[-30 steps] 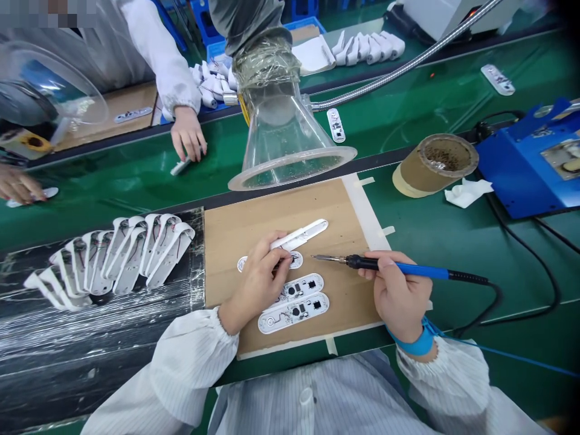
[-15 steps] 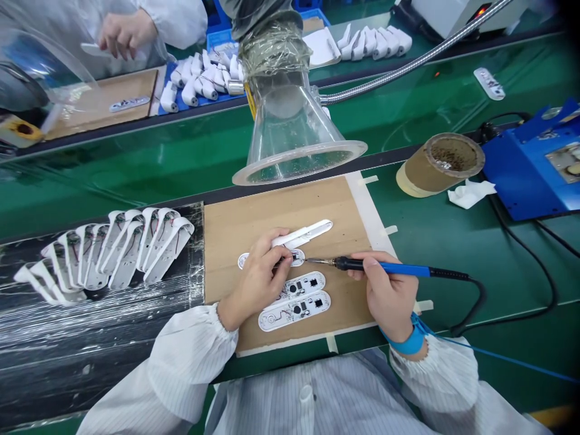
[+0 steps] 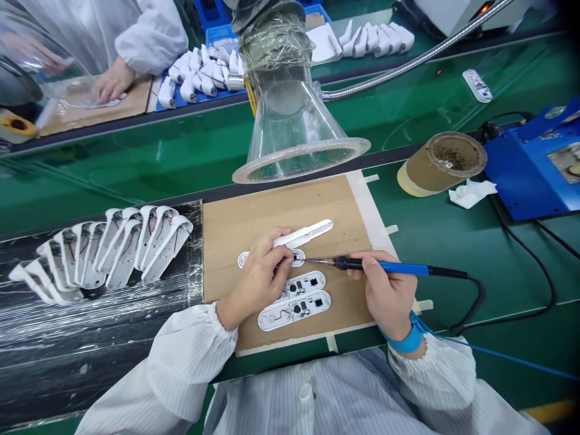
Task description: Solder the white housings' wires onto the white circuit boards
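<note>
My right hand (image 3: 390, 296) grips a soldering iron (image 3: 403, 267) with a blue and black handle. Its tip reaches the right end of a white oval circuit board (image 3: 299, 258) on the cardboard. My left hand (image 3: 260, 272) lies over the middle of that board, thumb and fingertips pinched close to the iron's tip; whatever is between them is too small to make out. Beside those fingers rests a long white plastic housing (image 3: 312, 232). Two more oval boards lie nearer me: a front one (image 3: 294, 310) and one behind it (image 3: 302, 284), partly under my left hand.
Several white housings (image 3: 122, 248) with wires stand in a row at left. A clear fume hood (image 3: 296, 121) hangs above the cardboard mat (image 3: 281, 205). A cardboard cup (image 3: 441, 163) and a blue soldering station (image 3: 534, 163) are at right. Across the divider sits a co-worker's hand (image 3: 115, 80).
My hands and the iron stay almost in place. Across the divider, the co-worker's hand has come down from the air onto a board on their mat.
</note>
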### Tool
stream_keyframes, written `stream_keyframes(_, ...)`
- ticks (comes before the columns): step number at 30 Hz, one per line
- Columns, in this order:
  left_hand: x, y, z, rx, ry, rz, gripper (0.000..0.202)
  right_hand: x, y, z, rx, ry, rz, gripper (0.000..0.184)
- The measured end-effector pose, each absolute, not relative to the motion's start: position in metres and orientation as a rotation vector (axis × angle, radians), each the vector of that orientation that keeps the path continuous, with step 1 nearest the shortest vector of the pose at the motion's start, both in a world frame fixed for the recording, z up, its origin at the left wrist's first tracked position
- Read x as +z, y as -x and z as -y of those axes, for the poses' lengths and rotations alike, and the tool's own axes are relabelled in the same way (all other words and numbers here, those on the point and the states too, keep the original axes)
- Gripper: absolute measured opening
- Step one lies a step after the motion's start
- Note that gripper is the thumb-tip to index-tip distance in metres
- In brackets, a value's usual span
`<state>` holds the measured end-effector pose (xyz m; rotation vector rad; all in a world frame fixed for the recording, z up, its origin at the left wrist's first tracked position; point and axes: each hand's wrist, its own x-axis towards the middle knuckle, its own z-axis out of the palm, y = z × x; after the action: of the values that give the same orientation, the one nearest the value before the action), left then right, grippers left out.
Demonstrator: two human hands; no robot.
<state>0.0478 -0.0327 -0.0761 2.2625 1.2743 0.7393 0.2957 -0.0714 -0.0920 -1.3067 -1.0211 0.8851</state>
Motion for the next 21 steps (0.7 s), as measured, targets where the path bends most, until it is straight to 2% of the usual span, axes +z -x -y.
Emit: stream_keyframes(21, -0.0757, -0.0478, 0.0322, 0.719, -2.317, -1.229, 0.015, -0.0926, -0.2947, 0.0718, 0.905, 1.313, 1.040, 0.018)
